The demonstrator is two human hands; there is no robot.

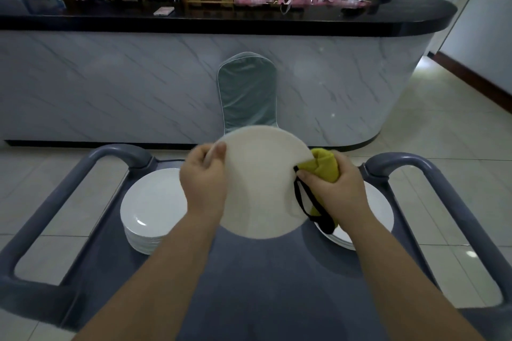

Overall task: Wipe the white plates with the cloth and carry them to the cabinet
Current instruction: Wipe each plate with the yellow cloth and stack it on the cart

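Presently, the wiping step: I hold one white plate [260,183] tilted up over the cart [263,285], between the left stack [152,207] by its left edge and the right stack [379,210] by its right edge. My left hand [203,177] grips the plate's left rim, thumb on the near side. My right hand [332,185] clutches the yellow cloth [325,165], pressed to the right rim. Done well, I judge, the left grip stays firm while the cloth sweeps round rim and faces. Both forearms reach forward, converging on the plate.
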